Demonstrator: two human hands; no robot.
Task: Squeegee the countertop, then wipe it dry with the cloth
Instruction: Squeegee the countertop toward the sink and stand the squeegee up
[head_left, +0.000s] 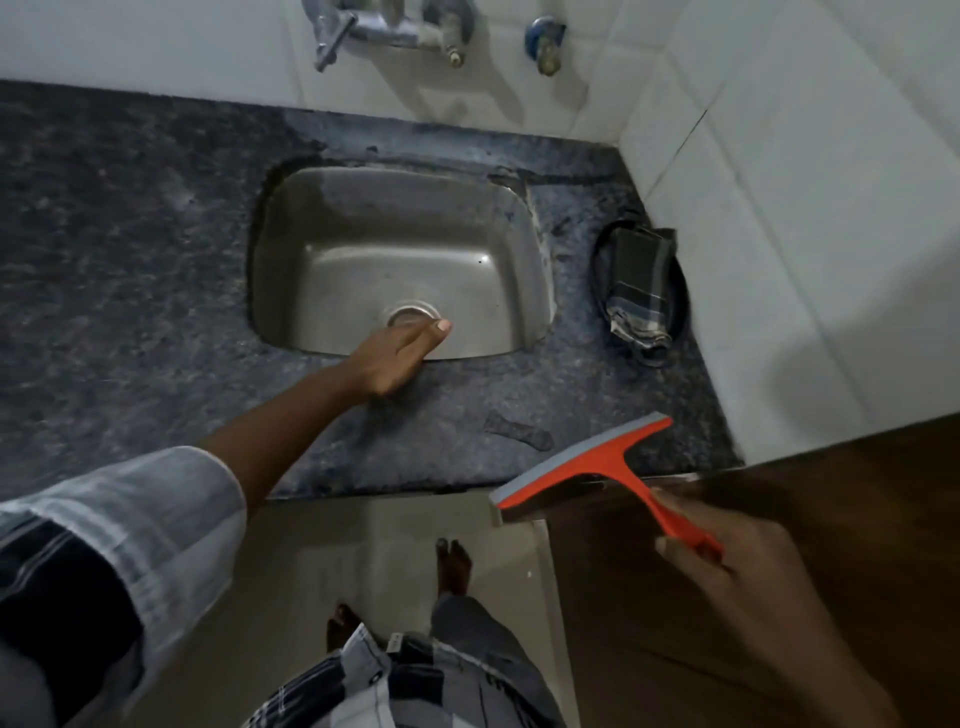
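A dark speckled stone countertop (130, 249) surrounds a steel sink (374, 234). My right hand (737, 566) grips the handle of an orange squeegee (587, 467) with a grey blade, held in the air just off the counter's front right corner. My left hand (400, 358) rests on the counter at the sink's front rim, fingers relaxed, thumb over the basin. A folded checked cloth (639, 291) lies on a dark round plate (680, 306) to the right of the sink. A small wet patch (519, 428) marks the counter near the front.
Taps (384, 31) stick out of the white tiled wall (779, 182) behind the sink. Tiled wall also closes off the right side. A brown wooden panel (779, 519) stands at the lower right. My bare feet (452, 566) are on the floor below the counter edge.
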